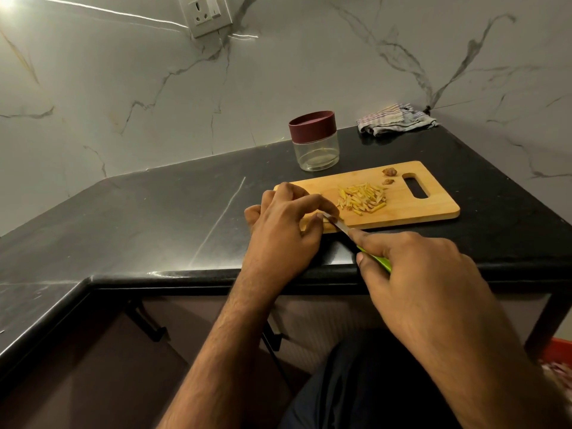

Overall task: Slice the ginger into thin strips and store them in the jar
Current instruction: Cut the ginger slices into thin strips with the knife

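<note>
The left hand (286, 222) lay curled on the rectangular wooden cutting board (411, 209), fingertips pinching a ginger piece almost wholly hidden beneath them. The right hand (414, 274) gripped the green-handled knife (359, 247), forefinger extended along the spine, blade tip touching the left fingertips. At 2 o'clock from the left hand lay the pile of pale yellow ginger strips (363, 198); two brown ginger offcuts (389, 172) lay beyond, beside the handle slot. The clear glass jar with maroon lid (314, 140) stood at 12 o'clock behind the board, lid on. A striped cloth (396, 119) lay at 1 o'clock. Probable hazard: the small remnant could slip, bringing the blade onto the fingertips.
</note>
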